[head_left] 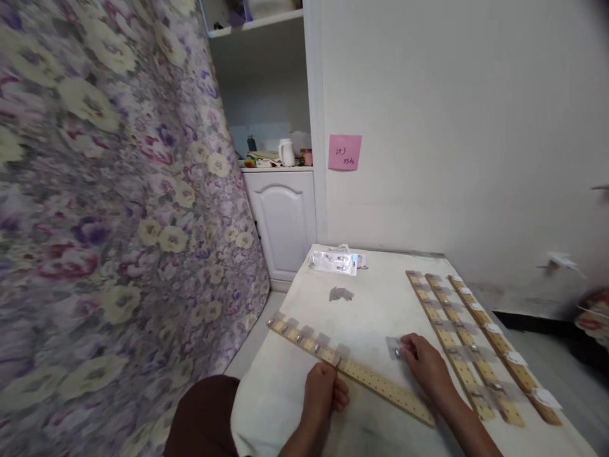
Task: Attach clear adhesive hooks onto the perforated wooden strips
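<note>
A long wooden strip with rows of small holes (375, 379) lies slantwise across the white-covered table. Along its left half stand several small grey translucent cards, each with a shiny metal piece at its base. My left hand (323, 388) is closed at the strip's near edge, just below the last card (343, 350) in that row; what its fingertips pinch is too small to make out. Beyond the strip's right half, my right hand (425, 362) pinches the edge of a small grey card (392, 344) with a shiny metal piece on it.
Three more wooden strips (499, 346) with cards lie side by side on the right. Several loose grey cards (340, 293) lie mid-table. Clear plastic packaging (333, 261) rests at the back. A floral curtain (124, 209) hangs left; a white cabinet (284, 219) stands behind.
</note>
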`<state>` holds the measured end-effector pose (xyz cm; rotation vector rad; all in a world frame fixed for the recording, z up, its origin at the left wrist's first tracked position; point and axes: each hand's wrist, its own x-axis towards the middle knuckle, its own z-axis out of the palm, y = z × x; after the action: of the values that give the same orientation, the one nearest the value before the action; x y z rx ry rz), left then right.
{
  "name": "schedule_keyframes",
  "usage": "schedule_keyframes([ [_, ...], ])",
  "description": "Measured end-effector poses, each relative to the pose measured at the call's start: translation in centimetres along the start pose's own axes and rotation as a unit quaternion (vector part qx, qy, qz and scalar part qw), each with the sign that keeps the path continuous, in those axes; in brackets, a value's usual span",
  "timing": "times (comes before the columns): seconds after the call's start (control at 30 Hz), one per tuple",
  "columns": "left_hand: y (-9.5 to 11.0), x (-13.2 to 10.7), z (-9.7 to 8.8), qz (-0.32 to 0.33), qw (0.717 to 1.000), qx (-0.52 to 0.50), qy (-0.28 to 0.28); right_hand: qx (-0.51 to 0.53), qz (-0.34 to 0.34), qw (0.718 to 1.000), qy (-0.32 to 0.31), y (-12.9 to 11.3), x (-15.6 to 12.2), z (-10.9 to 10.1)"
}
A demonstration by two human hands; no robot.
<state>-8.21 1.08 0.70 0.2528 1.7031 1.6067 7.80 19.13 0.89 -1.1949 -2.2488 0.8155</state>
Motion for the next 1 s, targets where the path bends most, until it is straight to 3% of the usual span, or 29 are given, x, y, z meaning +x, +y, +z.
schedule_keyframes([
  [0.13,0.2,0.0,0.1,0.006,1.0,-0.005,-0.003,-0.056,0.012,0.998,-0.029,0.4,0.2,-0.3],
  [0.47,0.0,-0.1,0.0,0.016,1.0,-0.005,-0.007,-0.084,0.021,0.996,-0.014,-1.0,-0.9,1.0],
  [0.73,-0.6,-1.2,-0.4,0.036,0.999,-0.003,-0.01,0.032,0.011,0.999,-0.006,-0.2,-0.3,0.7],
  [0.87,-1.4,-2.6,0.4,0.028,0.999,0.013,-0.033,0.135,-0.012,0.991,-0.015,-1.5,-0.7,0.6],
  [1.0,-1.6,-4.0,2.3,0.011,0.994,0.039,-0.097,0.202,-0.013,0.976,-0.082,-3.9,-1.9,1.0],
])
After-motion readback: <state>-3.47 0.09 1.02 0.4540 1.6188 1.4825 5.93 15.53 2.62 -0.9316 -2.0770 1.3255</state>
